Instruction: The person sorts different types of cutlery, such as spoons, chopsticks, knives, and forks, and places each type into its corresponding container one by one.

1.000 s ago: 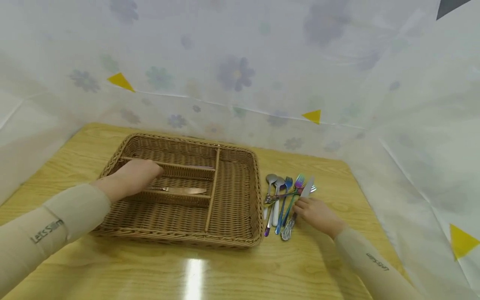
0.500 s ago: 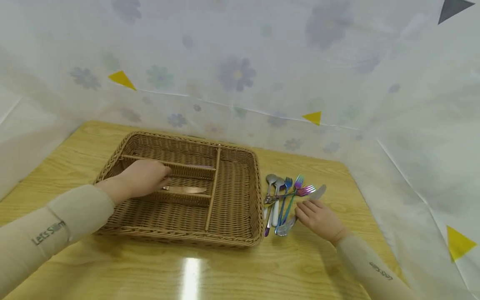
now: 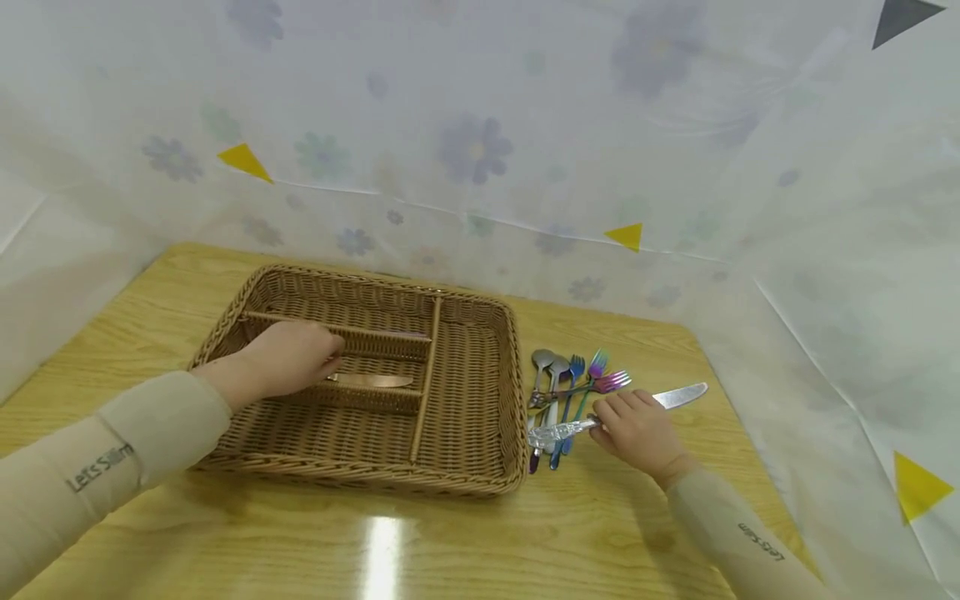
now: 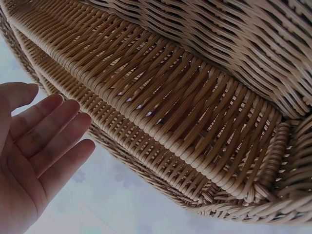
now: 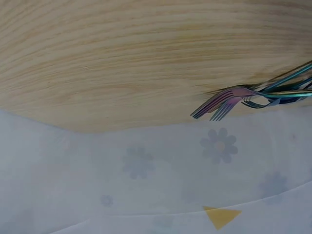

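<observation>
My right hand (image 3: 636, 433) grips a silver table knife (image 3: 681, 395) near its middle. Its blade points right and its ornate handle (image 3: 558, 433) reaches left over the cutlery pile; the right wrist view shows neither hand nor knife. Over the middle compartments of a brown wicker basket (image 3: 517, 433) hovers my left hand (image 3: 288, 358), with relaxed, slightly bent fingers (image 4: 68, 163) and nothing held. A copper-coloured knife (image 3: 375, 380) lies in the basket beside that hand, its left end hidden. Between basket and right hand lie spoons (image 3: 543, 358), a blue fork (image 3: 576, 367) and purple-green forks (image 3: 611, 382).
Dividers (image 3: 426, 375) split the basket into several compartments, with a wide one on the right. A thin purplish piece (image 3: 408, 334) shows along the upper divider. The wooden table (image 3: 450, 550) ends at a flowered white sheet (image 3: 480, 100) behind.
My right hand has lifted the silver knife off the pile and turned it from steep to nearly level, its blade swinging right. My left hand shifted slightly right, then stayed.
</observation>
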The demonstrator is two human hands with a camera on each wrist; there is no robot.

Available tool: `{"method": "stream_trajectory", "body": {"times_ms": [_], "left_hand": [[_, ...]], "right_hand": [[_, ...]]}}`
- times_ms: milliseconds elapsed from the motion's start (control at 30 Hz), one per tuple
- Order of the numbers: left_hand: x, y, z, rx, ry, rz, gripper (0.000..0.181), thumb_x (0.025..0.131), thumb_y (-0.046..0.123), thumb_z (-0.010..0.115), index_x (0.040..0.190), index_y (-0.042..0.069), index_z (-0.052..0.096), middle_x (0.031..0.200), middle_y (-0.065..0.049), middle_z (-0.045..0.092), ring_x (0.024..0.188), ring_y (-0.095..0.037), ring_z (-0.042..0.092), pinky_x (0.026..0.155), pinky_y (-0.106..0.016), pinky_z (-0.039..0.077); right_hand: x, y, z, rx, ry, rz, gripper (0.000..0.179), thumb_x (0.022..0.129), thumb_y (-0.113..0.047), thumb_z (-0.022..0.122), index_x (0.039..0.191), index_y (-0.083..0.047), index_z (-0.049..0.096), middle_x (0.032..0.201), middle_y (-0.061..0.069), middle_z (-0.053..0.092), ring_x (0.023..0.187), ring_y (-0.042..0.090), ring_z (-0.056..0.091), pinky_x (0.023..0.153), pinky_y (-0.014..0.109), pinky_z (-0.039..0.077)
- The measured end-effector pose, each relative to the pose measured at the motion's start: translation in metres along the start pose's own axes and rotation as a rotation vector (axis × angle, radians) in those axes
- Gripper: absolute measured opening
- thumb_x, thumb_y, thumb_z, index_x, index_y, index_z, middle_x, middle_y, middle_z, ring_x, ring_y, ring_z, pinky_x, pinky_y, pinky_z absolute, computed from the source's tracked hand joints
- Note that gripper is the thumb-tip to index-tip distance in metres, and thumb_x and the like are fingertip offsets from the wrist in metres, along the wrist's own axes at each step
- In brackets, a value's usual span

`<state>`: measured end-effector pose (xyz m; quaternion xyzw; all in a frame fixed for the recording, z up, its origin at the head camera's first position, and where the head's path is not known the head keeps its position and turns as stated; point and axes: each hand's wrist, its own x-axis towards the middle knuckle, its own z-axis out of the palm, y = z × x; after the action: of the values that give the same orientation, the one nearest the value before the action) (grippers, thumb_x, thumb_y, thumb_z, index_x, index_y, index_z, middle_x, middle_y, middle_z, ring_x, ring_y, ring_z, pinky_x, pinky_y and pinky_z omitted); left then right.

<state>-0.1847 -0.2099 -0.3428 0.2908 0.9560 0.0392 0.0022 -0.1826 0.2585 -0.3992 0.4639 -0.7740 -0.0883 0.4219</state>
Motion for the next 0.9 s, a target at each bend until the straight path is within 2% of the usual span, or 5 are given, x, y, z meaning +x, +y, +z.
{"method": "stream_trajectory", "body": {"times_ms": [467,600,733,833,900], "left_hand": [[-0.003,0.002,-0.002,-0.023,-0.011,-0.014,0.02,0.09,0.012,0.059,0.071,0.012,0.058,0.058,0.004,0.052,0.048,-0.007,0.044,0.046,-0.023,0.036],[-0.001,0.005,-0.002,-0.021,0.003,0.001,0.02,0.091,0.013,0.059,0.071,0.013,0.058,0.057,0.004,0.051,0.048,-0.007,0.044,0.047,-0.024,0.037],[0.003,0.011,-0.002,-0.023,0.011,0.02,0.023,0.092,0.016,0.057,0.069,0.014,0.055,0.056,0.005,0.049,0.048,-0.007,0.041,0.047,-0.024,0.035],[0.006,0.015,-0.002,-0.017,0.014,0.034,0.023,0.092,0.018,0.058,0.07,0.014,0.056,0.057,0.005,0.05,0.048,-0.007,0.042,0.047,-0.024,0.036],[0.008,0.018,-0.001,-0.013,0.019,0.042,0.022,0.092,0.019,0.058,0.07,0.014,0.056,0.057,0.005,0.05,0.048,-0.006,0.043,0.047,-0.024,0.037]], "right_hand": [[0.005,0.012,-0.008,0.029,0.193,0.019,0.052,0.094,-0.049,0.045,0.059,-0.01,0.043,0.053,0.0,0.042,0.048,0.02,0.041,0.05,0.035,0.041],[0.023,0.007,-0.016,-0.015,0.128,0.065,0.062,0.092,-0.062,0.035,0.062,-0.01,0.045,0.053,0.0,0.045,0.049,0.02,0.047,0.05,0.035,0.041],[0.045,-0.008,-0.018,-0.004,0.026,0.108,0.063,0.094,-0.063,0.029,0.064,-0.01,0.045,0.053,-0.002,0.046,0.047,0.015,0.046,0.047,0.03,0.038],[0.06,-0.022,-0.016,0.033,-0.028,0.148,0.052,0.089,-0.056,0.049,0.063,-0.011,0.047,0.054,-0.003,0.048,0.046,0.013,0.045,0.046,0.028,0.037],[0.069,-0.031,-0.014,0.044,-0.07,0.189,0.045,0.079,-0.05,0.066,0.064,-0.012,0.048,0.055,-0.004,0.049,0.047,0.012,0.045,0.047,0.027,0.038]]}}
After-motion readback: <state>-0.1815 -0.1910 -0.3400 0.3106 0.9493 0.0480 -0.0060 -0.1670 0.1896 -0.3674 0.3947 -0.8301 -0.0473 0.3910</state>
